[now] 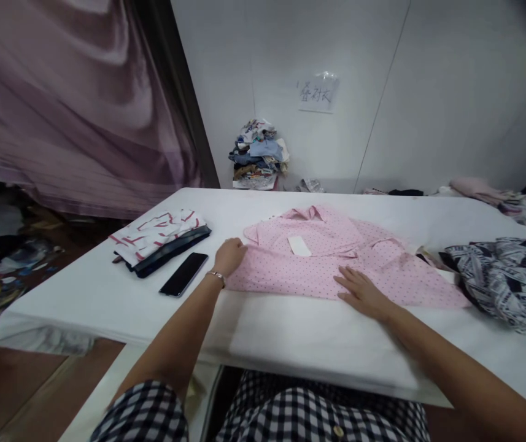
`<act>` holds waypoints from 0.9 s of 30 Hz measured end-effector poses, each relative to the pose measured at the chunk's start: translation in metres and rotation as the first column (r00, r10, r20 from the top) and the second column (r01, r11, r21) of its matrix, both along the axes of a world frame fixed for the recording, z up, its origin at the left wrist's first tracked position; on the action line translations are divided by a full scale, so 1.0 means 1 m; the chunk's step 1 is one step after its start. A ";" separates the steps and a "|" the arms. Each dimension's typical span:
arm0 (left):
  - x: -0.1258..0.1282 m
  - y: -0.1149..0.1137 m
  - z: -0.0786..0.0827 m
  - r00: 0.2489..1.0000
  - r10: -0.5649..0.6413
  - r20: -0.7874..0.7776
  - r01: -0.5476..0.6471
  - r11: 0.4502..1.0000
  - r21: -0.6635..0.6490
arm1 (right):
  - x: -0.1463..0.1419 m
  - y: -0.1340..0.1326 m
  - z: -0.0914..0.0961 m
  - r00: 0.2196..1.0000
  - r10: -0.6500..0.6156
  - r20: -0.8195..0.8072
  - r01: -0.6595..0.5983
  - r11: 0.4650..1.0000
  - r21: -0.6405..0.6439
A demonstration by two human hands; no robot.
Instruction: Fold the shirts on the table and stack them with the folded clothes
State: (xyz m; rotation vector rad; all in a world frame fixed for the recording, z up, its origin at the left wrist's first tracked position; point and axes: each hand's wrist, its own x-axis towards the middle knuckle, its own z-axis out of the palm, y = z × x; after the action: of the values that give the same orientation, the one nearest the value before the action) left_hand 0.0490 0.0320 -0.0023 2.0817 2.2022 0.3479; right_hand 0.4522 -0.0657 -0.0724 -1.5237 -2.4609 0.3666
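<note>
A pink shirt with small dark dots lies partly folded on the white-covered table, its collar toward the far side. A white card, perhaps a tag, rests on its upper part. At the shirt's left end, my left hand is closed on the fabric edge, and a bracelet shows at the wrist. Spread flat, my right hand touches the middle of the shirt's near part with its fingers apart. To the right, the shirt's fabric spreads out, somewhat rumpled.
Left of the shirt lie a dark phone and a small stack of folded clothes. A bunched black-and-white patterned cloth sits at the right. Beyond the white table, a clothes pile stands by the wall beneath a handwritten sign.
</note>
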 end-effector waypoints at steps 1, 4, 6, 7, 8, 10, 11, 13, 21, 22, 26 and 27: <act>-0.002 0.003 0.003 0.999 0.031 0.026 -0.033 0.998 0.057 | 0.000 0.000 -0.005 0.999 -0.010 0.033 0.010 1.000 0.002; -0.003 0.007 0.009 0.995 0.095 0.040 -0.098 0.992 0.080 | 0.000 -0.001 -0.014 0.997 -0.027 0.078 0.026 1.000 0.010; 0.004 0.001 0.006 0.997 0.073 0.017 -0.074 0.993 0.089 | 0.001 -0.002 -0.013 0.997 -0.030 0.078 0.029 1.000 0.003; 0.010 -0.004 0.002 0.999 0.031 0.012 -0.032 0.992 0.118 | 0.001 -0.002 -0.012 0.997 -0.025 0.074 0.025 1.000 -0.005; 0.016 -0.010 -0.003 0.999 -0.035 0.009 0.033 0.988 0.151 | 0.001 -0.002 -0.011 0.997 -0.020 0.069 0.021 1.000 -0.017; 0.028 -0.024 -0.017 0.974 -0.225 -0.013 0.224 0.961 0.162 | 0.000 -0.001 -0.008 0.998 -0.014 0.055 0.017 0.999 -0.046; 0.032 -0.031 -0.025 0.950 -0.310 -0.027 0.311 0.942 0.123 | 0.000 0.000 -0.006 0.999 -0.016 0.045 0.018 0.998 -0.057; 0.035 -0.038 -0.043 0.919 -0.391 -0.046 0.391 0.920 -0.002 | 0.000 0.001 -0.004 0.999 -0.033 0.027 0.035 0.997 -0.064; 0.023 -0.033 -0.067 0.931 -0.354 -0.092 0.344 0.933 -0.108 | 0.018 -0.004 0.002 0.991 -0.080 -0.106 0.069 0.992 -0.104; 0.024 -0.033 -0.067 0.930 -0.354 -0.101 0.345 0.933 -0.101 | 0.024 -0.001 0.006 0.983 -0.097 -0.158 0.086 0.994 -0.075; 0.027 -0.033 -0.066 0.932 -0.336 -0.132 0.326 0.941 -0.092 | 0.059 0.025 0.033 0.905 -0.303 -0.298 0.354 0.926 0.133; 0.027 -0.033 -0.065 0.933 -0.334 -0.137 0.323 0.942 -0.094 | 0.068 0.035 0.040 0.874 -0.383 -0.300 0.441 0.884 0.157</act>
State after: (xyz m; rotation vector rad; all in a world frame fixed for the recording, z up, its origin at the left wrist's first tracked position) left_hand 0.0761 -0.0013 -0.0677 2.4533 1.8524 0.0848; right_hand 0.5205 -0.0302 -0.0319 -1.7238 -1.8406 0.1895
